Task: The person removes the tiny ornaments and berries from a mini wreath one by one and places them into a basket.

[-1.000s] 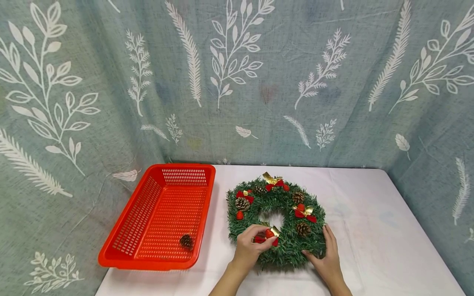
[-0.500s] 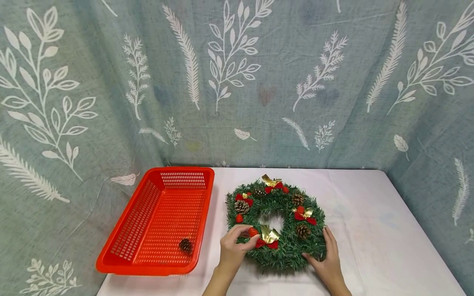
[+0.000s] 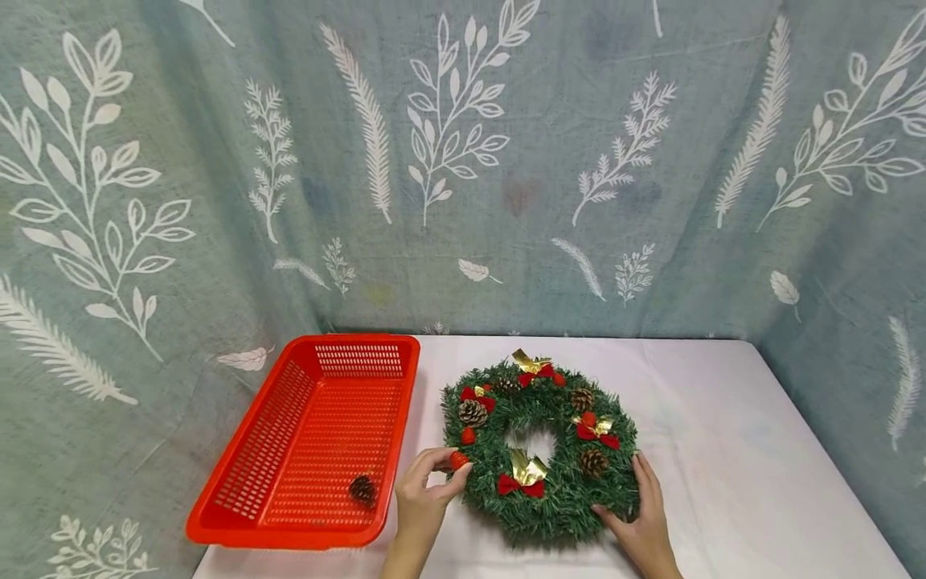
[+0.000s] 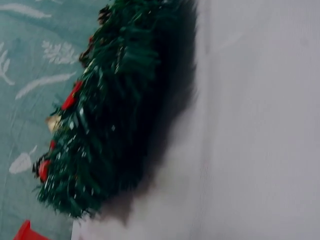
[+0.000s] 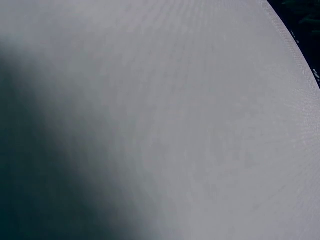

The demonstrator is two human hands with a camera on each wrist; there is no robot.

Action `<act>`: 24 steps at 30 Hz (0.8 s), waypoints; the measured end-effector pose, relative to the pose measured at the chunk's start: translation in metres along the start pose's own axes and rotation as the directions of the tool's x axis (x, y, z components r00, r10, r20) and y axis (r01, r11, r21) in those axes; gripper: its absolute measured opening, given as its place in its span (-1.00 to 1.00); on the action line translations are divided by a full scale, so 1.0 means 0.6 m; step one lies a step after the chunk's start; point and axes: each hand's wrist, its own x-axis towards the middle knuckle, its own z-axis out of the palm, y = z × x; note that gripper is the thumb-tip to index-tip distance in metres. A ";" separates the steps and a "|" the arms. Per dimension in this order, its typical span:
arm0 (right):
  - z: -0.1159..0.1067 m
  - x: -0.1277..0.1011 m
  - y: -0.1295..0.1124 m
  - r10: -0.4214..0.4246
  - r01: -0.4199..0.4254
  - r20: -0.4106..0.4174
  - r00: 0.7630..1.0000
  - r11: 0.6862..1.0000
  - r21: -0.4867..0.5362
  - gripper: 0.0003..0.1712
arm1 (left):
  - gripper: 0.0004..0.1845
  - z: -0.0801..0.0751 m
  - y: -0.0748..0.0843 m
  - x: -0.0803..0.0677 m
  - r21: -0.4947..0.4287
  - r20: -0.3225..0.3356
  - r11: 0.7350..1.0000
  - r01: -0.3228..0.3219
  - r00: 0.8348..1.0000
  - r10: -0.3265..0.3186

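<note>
A green Christmas wreath (image 3: pixel 557 515) lies on the table, decorated with red-and-gold bows, pine cones and red ornaments. Between thumb and fingers my left hand (image 3: pixel 423 494) pinches a small red strawberry-like ornament (image 3: pixel 459 460) at the wreath's left edge. My right hand (image 3: pixel 641 523) grips the wreath's lower right edge, thumb on the near side and fingers along the outer side. One bow (image 3: pixel 521 484) with gold ribbon sits on the near part of the ring. The left wrist view shows the wreath (image 4: pixel 110 115) from the side; neither hand appears in the wrist views.
Left of the wreath stands a red plastic basket (image 3: pixel 405 402) with one pine cone (image 3: pixel 362 489) in it. A white cloth (image 3: pixel 752 450) covers the table. Behind and at both sides hangs a leaf-patterned curtain (image 3: pixel 535 281).
My left hand has lifted the red ornament away from the near bow and carried it left to the wreath's edge. The right hand keeps its grip on the wreath.
</note>
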 end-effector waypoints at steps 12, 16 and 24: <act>-0.001 -0.001 0.000 0.032 -0.032 0.002 0.999 0.999 -0.021 0.22 | -0.68 -0.058 -0.009 -0.002 0.154 -0.103 0.985 0.076 0.993 -0.060; -0.003 -0.002 -0.001 0.049 -0.049 0.005 0.999 0.998 -0.038 0.22 | -0.57 -0.070 -0.007 -0.004 0.179 -0.123 0.973 0.147 0.984 -0.126; -0.003 0.000 -0.004 0.033 -0.033 -0.006 0.999 0.999 -0.037 0.21 | -0.62 -0.097 -0.005 -0.004 0.199 -0.155 0.921 0.335 0.939 -0.308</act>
